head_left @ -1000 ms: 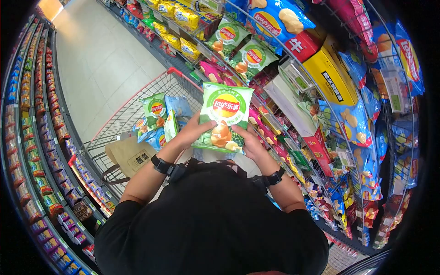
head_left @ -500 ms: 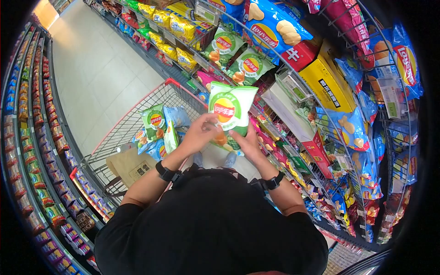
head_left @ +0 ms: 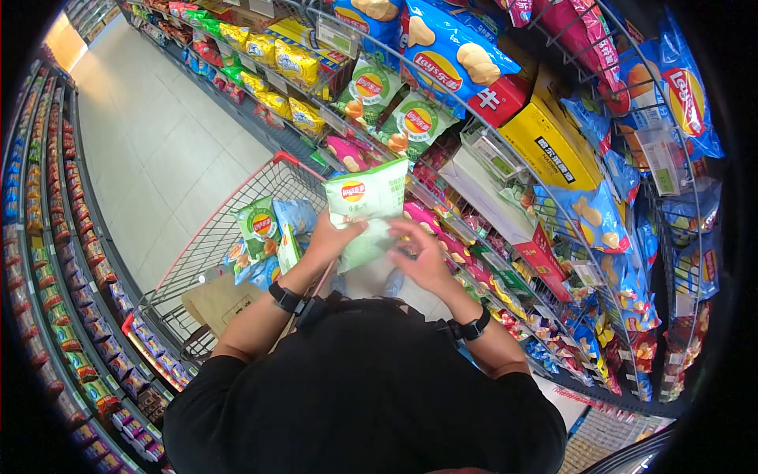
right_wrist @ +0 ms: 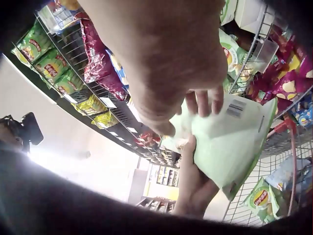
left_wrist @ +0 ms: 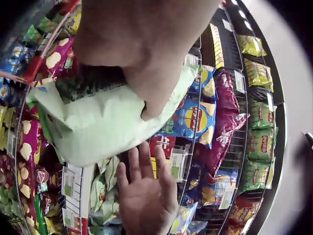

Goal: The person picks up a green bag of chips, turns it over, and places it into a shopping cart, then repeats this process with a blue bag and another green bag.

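A pale green Lay's chip bag [head_left: 367, 207] stands upright in front of my chest, its printed side panel facing me. My left hand [head_left: 330, 243] grips the bag at its left edge, with the thumb across the near face. Beside the lower right of the bag is my right hand [head_left: 425, 259], its fingers spread and loosely bent. The left wrist view shows that right hand [left_wrist: 149, 200] with palm up and fingers straight, just below the bag [left_wrist: 107, 127]. A barcode [right_wrist: 236, 107] is visible on the plain face in the right wrist view.
A shopping cart [head_left: 183, 251] stands ahead to the left, holding several chip bags [head_left: 258, 223] and a brown paper bag [head_left: 217, 306]. Wire racks packed with snacks rise close on the right, with a yellow box [head_left: 553, 138] among them. Another snack shelf [head_left: 59, 261] lines the left.
The bag has been turned from its front picture to another face. My right hand has let go of its right edge, while the left keeps hold. The view has swung slightly.
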Available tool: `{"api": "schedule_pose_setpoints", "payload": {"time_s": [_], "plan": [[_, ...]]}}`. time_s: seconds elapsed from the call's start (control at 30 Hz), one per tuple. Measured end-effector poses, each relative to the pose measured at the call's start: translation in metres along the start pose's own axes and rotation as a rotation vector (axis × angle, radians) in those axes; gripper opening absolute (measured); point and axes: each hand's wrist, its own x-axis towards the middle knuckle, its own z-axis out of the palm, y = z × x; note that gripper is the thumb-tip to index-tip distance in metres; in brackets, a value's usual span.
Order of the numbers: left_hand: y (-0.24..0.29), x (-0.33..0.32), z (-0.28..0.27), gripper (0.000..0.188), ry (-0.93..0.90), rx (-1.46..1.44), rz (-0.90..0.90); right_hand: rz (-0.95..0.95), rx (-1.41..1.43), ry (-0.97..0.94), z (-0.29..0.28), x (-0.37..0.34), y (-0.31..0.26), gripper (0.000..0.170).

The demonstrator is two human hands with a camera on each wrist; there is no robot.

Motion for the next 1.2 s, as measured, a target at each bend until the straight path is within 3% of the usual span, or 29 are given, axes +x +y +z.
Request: {"api": "schedule_pose_setpoints", "payload": {"time_s": [0.13, 0.27, 0.4, 0.5, 0.7, 1.0, 1.1, 1.2], "plan": [[-0.008, -0.005, -0.010, 0.044, -0.170, -0.110, -0.071, -0.034, 0.157, 0.319, -0.012, 0.012, 0.009, 0.073], [-0.007, -0.012, -0.017, 0.055, -0.482, -0.108, -0.043, 0.060, 0.260, 0.020, -0.016, 0.002, 0.002, 0.069], [-0.006, -0.015, -0.016, 0.061, -0.491, -0.172, -0.062, 0.139, 0.273, 0.086, -0.007, 0.003, -0.011, 0.061], [-0.003, -0.018, -0.016, 0.054, -0.452, -0.147, -0.032, 0.109, 0.317, 0.115, -0.004, 0.006, -0.008, 0.056], [0.001, -0.021, -0.017, 0.056, -0.459, -0.155, -0.011, 0.044, 0.319, 0.143, -0.001, 0.003, -0.008, 0.052], [-0.008, -0.017, -0.016, 0.052, -0.418, -0.177, 0.025, 0.108, 0.333, 0.107, -0.001, 0.001, -0.002, 0.062], [-0.006, -0.016, -0.008, 0.050, -0.227, -0.449, -0.094, 0.163, 0.546, 0.043, 0.009, 0.005, -0.009, 0.062], [0.002, -0.012, -0.005, 0.052, -0.086, -0.565, -0.199, 0.359, 0.546, -0.010, 0.012, 0.005, -0.003, 0.058]]}}
